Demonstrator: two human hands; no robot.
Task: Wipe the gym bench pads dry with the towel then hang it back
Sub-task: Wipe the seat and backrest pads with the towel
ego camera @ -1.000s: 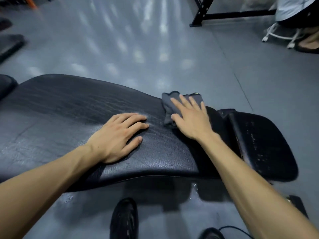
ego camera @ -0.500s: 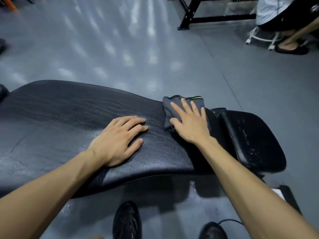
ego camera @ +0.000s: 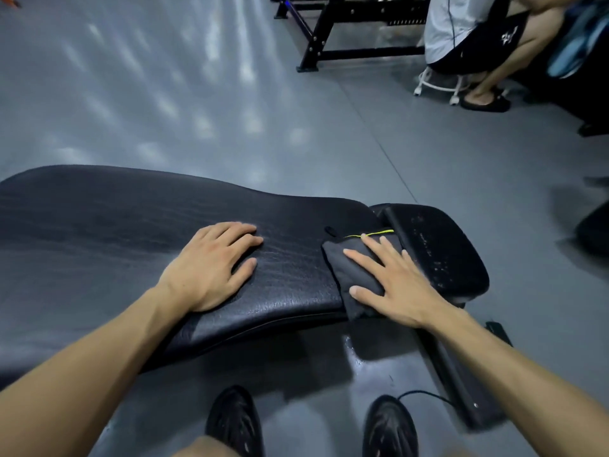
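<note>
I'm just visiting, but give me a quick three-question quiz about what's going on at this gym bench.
1. True or false: the left hand holds the towel.
2. Which hand presses the towel: A left, B right?
3. Fill in: the towel lies at the long pad's end, next to the ____ pad.

Key: 1 false, it rests flat on the long pad; 2 B; 3 short.

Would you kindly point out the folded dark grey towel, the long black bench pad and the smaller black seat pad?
Folded dark grey towel (ego camera: 349,258): head view, bare cloth left of the fingers.
Long black bench pad (ego camera: 131,219): head view, middle of its top surface.
Smaller black seat pad (ego camera: 441,245): head view, its speckled top.
</note>
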